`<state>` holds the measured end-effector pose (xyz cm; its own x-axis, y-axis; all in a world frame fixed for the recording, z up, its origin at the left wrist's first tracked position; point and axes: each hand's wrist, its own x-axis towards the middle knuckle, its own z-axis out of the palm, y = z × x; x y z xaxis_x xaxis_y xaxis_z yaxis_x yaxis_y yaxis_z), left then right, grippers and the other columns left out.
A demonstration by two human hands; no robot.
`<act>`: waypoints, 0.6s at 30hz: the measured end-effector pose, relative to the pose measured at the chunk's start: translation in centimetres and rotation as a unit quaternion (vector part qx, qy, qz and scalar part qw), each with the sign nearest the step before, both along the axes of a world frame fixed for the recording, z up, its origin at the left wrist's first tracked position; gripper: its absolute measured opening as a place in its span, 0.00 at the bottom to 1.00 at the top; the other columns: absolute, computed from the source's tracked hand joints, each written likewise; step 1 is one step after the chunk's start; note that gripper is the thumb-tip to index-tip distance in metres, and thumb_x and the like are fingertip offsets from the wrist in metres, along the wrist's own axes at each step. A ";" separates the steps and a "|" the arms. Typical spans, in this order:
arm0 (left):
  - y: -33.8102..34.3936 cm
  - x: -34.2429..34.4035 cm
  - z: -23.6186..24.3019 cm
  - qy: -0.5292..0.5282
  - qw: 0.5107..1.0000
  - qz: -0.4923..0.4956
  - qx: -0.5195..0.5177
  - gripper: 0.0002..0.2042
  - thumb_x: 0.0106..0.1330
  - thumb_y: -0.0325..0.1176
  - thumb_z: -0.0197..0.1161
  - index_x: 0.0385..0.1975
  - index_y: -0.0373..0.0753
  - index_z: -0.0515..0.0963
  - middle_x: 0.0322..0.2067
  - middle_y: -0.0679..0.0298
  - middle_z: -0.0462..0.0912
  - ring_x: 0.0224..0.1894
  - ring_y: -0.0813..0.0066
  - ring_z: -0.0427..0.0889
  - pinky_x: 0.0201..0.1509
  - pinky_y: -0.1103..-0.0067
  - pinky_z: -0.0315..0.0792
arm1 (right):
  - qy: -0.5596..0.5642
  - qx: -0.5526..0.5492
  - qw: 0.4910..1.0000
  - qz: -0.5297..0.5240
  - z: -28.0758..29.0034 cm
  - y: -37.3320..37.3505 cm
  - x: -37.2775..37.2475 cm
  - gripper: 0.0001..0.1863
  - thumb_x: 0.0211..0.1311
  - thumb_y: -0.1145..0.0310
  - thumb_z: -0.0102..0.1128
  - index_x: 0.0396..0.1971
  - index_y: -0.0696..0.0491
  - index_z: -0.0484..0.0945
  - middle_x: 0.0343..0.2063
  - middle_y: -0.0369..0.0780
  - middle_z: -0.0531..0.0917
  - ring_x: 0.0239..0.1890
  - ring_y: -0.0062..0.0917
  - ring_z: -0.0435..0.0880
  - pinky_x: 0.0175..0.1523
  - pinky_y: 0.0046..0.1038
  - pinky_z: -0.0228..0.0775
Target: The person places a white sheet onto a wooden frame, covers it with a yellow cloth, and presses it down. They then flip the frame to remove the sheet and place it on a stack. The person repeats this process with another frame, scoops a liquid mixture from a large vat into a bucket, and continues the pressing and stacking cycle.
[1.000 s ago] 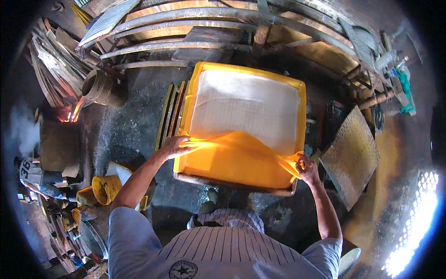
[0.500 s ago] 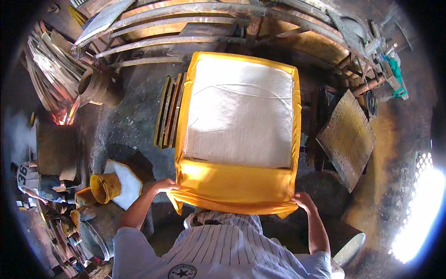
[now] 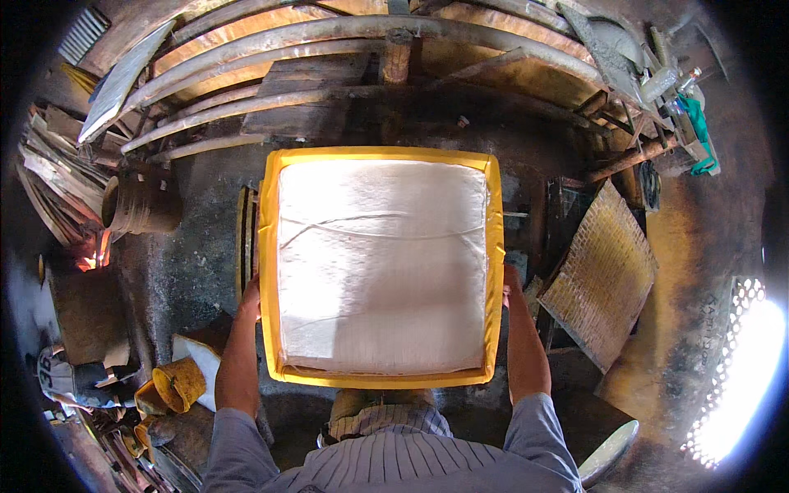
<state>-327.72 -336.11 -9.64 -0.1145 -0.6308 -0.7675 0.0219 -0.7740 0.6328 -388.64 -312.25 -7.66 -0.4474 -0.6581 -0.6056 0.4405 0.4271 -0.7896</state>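
A square tray with a pale, slightly creased surface (image 3: 386, 263) fills the middle of the head view, framed by a yellow cloth edge (image 3: 496, 214). My left hand (image 3: 253, 296) grips its left side, the fingers mostly tucked out of sight. At the opposite side my right hand (image 3: 509, 289) holds on, also largely hidden by the edge. Wooden frames (image 3: 245, 238) show just beyond the tray’s left side.
A co-worker (image 3: 70, 378) bends at lower left, near a fire (image 3: 92, 253), a metal drum (image 3: 144, 205) and yellow buckets (image 3: 177, 382). Pipe racks (image 3: 296, 37) span the back. A tilted mesh panel (image 3: 600, 271) lies to my right.
The loose yellow cloth, earlier pulled by both hands toward me, now lies folded round the rim. My hands have moved up to the tray’s sides, and the tray sits further left in view.
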 end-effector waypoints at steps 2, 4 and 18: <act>-1.6 0.5 -1.4 -0.009 0.995 -0.096 0.006 0.11 0.63 0.36 0.55 0.41 0.39 0.75 0.28 0.67 0.79 0.28 0.75 0.79 0.30 0.76 0.74 | 0.052 0.063 0.996 0.025 -0.6 0.4 -0.9 0.13 0.56 0.72 0.55 0.42 0.54 0.77 0.29 0.32 0.79 0.27 0.17 0.76 0.31 0.25 0.68; -3.0 -0.9 -2.1 -0.024 0.990 -0.135 0.013 0.11 0.63 0.36 0.55 0.41 0.39 0.75 0.29 0.67 0.79 0.29 0.74 0.79 0.31 0.75 0.74 | 0.153 0.152 0.974 0.064 -0.8 2.3 -1.8 0.11 0.55 0.72 0.56 0.40 0.55 0.77 0.28 0.33 0.79 0.27 0.18 0.76 0.31 0.26 0.70; -2.8 -1.3 -2.2 0.040 0.996 0.045 -0.062 0.13 0.61 0.34 0.55 0.42 0.36 0.74 0.36 0.63 0.80 0.37 0.70 0.79 0.42 0.73 0.74 | -0.028 0.121 0.987 -0.101 -4.3 13.3 -0.4 0.13 0.61 0.63 0.52 0.44 0.52 0.72 0.30 0.38 0.79 0.27 0.23 0.79 0.32 0.27 0.71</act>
<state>-328.99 -338.93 -11.87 -0.1115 -0.7312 -0.6730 0.1418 -0.6820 0.7175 -389.06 -298.96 -12.01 -0.5163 -0.3908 -0.7620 0.5766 0.4993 -0.6467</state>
